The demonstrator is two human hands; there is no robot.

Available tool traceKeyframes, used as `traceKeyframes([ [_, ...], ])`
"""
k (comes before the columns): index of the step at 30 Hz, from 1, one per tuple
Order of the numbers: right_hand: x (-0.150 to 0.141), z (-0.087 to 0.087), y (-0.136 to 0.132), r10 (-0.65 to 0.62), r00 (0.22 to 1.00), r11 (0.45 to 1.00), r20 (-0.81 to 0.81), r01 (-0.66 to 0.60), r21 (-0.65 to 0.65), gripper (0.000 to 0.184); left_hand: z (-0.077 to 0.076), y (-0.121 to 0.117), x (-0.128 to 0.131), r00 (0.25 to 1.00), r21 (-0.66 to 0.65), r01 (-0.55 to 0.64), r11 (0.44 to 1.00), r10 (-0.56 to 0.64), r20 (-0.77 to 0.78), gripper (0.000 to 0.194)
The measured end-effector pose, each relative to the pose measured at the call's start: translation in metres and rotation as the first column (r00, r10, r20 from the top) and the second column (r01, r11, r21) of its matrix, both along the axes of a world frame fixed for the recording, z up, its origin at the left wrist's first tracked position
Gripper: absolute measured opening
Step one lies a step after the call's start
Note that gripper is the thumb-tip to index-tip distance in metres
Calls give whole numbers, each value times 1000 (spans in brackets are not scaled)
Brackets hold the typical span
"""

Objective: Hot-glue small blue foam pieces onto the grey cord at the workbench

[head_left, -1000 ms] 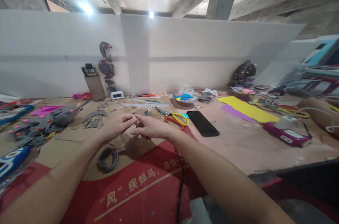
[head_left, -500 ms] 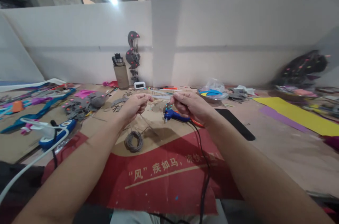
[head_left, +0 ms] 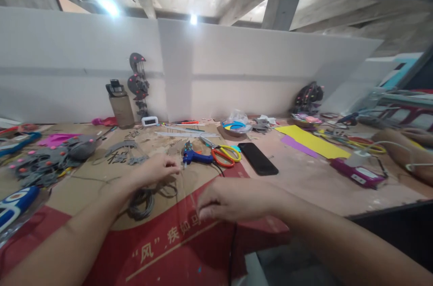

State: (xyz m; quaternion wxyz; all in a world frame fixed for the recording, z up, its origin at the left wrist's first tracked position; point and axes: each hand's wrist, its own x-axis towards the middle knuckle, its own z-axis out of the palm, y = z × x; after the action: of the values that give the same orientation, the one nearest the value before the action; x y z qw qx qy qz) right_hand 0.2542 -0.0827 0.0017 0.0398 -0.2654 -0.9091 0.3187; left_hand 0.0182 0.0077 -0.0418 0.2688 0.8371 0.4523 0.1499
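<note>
My left hand (head_left: 156,172) is pinched shut on one end of a thin grey wire (head_left: 185,186), just above a coil of the same wire (head_left: 140,199). My right hand (head_left: 233,199) is lower and nearer to me, with its fingers pinched on the other end. The strand runs faintly between the two hands over the brown and red cardboard sheet (head_left: 162,245). A blue glue gun (head_left: 194,156) lies beyond the hands, beside orange and yellow scissors (head_left: 226,155).
A black phone (head_left: 259,159) lies right of the scissors. Grey foam cut-outs (head_left: 43,164), a bottle (head_left: 120,106) and a bowl (head_left: 237,126) stand further back. Yellow foam sheet (head_left: 311,139), a purple device (head_left: 358,173) and another person's arm (head_left: 406,153) are at right.
My hands were together at the wire; now the right hand has drawn down and toward me, apart from the left. The glue gun now lies uncovered on the cardboard.
</note>
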Motion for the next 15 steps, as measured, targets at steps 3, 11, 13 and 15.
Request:
traceKeyframes([
  [3, 6, 8, -19, 64, 998, 992, -9, -64, -112, 21, -3, -4, 2, 992, -14, 118, 993, -119, -53, 26],
  [11, 34, 2, 42, -463, 815, 873, -349, 486, -24, 20, 8, -11, -3, 962, 42, 238, 970, -229, -151, 23],
  [13, 55, -13, 80, -664, 600, 666, -446, 746, 10, 19, 13, -10, -4, 964, 131, 239, 962, -219, -151, 25],
  [15, 77, -30, 115, -717, 456, 528, -527, 849, 15, 10, 15, -7, -5, 978, 240, 201, 950, -179, -111, 26],
])
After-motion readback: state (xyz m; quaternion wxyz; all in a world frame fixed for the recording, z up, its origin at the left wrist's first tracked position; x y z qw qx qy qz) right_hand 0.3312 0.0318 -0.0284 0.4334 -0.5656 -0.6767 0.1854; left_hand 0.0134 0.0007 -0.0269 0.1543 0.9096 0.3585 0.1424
